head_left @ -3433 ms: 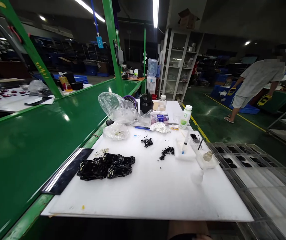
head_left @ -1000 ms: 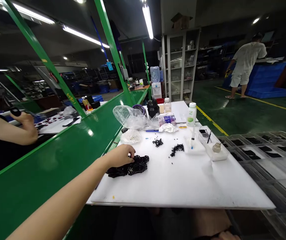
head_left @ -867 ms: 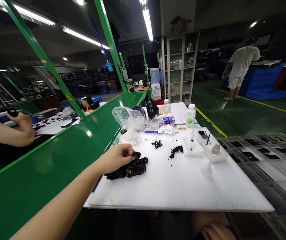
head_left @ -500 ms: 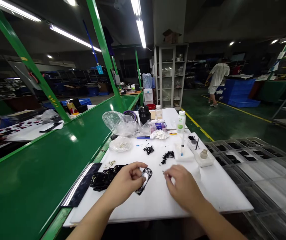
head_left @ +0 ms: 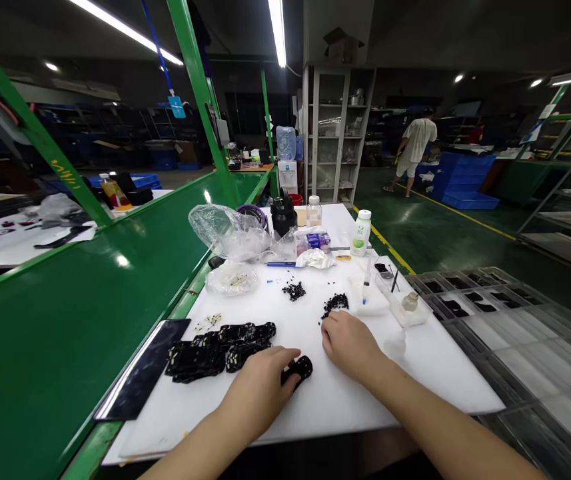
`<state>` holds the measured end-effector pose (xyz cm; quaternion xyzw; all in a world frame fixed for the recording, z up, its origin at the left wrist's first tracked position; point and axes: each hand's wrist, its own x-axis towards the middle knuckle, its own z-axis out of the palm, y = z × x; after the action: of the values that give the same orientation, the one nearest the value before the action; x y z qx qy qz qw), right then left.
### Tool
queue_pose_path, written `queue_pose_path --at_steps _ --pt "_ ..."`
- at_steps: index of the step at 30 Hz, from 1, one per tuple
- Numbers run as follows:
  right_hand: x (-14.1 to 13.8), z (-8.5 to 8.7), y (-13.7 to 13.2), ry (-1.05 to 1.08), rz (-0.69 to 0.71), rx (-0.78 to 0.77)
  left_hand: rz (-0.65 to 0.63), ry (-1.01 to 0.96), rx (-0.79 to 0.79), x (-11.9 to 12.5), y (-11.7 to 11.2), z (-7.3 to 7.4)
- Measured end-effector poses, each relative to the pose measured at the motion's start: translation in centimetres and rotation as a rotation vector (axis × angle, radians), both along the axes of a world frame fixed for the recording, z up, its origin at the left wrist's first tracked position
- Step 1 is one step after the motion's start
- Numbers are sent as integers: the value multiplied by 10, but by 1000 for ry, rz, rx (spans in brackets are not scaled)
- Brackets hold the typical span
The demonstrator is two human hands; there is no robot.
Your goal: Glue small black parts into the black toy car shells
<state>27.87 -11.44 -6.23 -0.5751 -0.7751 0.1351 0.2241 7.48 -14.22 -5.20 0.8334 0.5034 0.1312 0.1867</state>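
My left hand (head_left: 260,381) is closed on a small black plastic part (head_left: 301,369), thumb on the near side and fingers on the far side, low over the white board. At the near edge of a pile of tiny black pieces (head_left: 336,303), my right hand (head_left: 349,341) has its fingers drawn together. Whatever lies between those fingertips is hidden. Left of my left hand lies a group of similar black parts (head_left: 200,357), some with pale spots. A second pile of tiny black pieces (head_left: 294,291) sits farther back.
The white board (head_left: 365,413) carries a syringe (head_left: 366,283), a small glass bottle (head_left: 410,301), a white bottle (head_left: 362,233) and clear plastic bags (head_left: 232,277). Clear trays (head_left: 515,333) stand to the right, a green partition (head_left: 130,293) to the left. A person (head_left: 418,147) walks in the background.
My left hand has lowered the black part and turned it from its pale face to its dark face. My right hand has moved forward to the pile. The view has shifted slightly.
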Motion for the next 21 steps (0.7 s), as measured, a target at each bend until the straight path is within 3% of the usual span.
queue_pose_path --at_steps 3,7,11,14,17,21 --pt "1 13 -18 145 -13 -56 -38 47 116 -4 -2 -4" --pt "-1 16 -64 441 -16 -213 -124 -67 278 -14 -13 12" --pt "-20 -1 -98 1192 53 -584 -245 -225 312 -19 -34 33" --pt "-37 -7 -102 1554 73 -737 -249 -293 326 -17 -44 41" --pt "-47 0 -97 1663 29 -783 -216 -307 341 -11 -45 46" --pt "-47 12 -95 1611 25 -783 -238 -353 312 -6 -44 56"
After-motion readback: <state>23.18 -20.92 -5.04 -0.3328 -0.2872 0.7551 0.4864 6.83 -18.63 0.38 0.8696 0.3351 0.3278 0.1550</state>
